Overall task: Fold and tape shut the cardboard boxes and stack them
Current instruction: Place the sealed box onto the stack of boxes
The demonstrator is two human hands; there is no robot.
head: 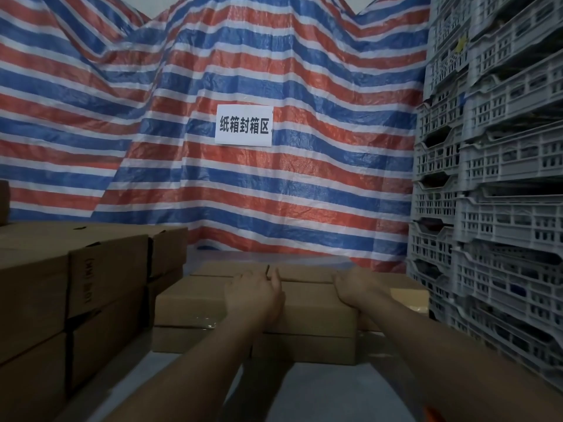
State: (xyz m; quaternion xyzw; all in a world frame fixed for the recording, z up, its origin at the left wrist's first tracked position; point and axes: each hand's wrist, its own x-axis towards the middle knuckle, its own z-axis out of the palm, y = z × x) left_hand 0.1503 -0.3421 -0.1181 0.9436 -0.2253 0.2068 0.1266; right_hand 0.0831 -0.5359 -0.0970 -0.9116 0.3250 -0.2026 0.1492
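Hands rest on the top cardboard box (304, 303) of a low stack on the floor: the left hand (254, 289) lies flat with straight fingers, while the right hand (355, 287) curls over its far right edge. Squaring its edges with the box below (304, 345) should steady the stack. Grey crates (487, 178) along the right wall show dark, unidentifiable contents.
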